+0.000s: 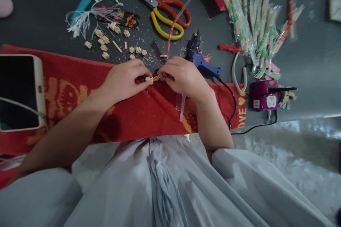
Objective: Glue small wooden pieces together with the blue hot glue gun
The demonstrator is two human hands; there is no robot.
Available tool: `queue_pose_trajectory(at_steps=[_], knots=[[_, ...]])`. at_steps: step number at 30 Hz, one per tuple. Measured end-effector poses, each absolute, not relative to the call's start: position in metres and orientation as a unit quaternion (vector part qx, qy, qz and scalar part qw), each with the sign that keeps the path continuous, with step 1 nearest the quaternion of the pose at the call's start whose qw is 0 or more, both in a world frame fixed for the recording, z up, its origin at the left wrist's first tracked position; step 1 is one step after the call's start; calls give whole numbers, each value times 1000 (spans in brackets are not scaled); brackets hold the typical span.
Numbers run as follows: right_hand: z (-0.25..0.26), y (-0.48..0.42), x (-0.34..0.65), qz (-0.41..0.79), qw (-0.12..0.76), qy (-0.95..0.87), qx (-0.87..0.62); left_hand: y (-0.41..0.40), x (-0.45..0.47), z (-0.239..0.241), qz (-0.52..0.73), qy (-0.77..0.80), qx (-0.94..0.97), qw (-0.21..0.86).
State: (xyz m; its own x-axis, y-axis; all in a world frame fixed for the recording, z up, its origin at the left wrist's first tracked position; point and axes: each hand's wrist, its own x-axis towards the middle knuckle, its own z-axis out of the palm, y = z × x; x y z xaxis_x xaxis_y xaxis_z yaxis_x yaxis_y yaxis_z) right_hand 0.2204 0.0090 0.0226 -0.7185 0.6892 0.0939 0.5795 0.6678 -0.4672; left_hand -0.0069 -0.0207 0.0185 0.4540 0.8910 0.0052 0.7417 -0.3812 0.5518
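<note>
My left hand point(129, 79) and my right hand point(185, 79) meet over a red towel point(128, 120). Pinched between their fingertips is a short row of pale wooden pieces point(153, 78), joined side by side. My left thumb and fingers close on its left end, my right fingers on the other; the fingertips partly cover it. Just beyond my right hand lies a blue glue gun point(202, 64), its nozzle pointing away. Several small clusters of wooden pieces point(102, 39) are scattered past my left hand. A clear glue stick point(182, 108) rests on the towel below my right wrist.
Scissors point(167, 17) with red and yellow handles lie behind the hands. Wrapped chopsticks point(255, 25) pile up at the back right. A purple power socket cube point(265, 94) has cords running from it. A tablet point(21, 92) lies at left, near white threads point(85, 17).
</note>
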Motion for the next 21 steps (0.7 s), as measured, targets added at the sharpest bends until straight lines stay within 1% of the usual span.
queue_pose_trajectory(at_steps=[7,21], knots=[[23,9,221,217,133,-902,-348,-21,-7,18,160,499,815,248],[22,9,220,201,131,-906,-348,-21,-7,18,149,501,819,237]])
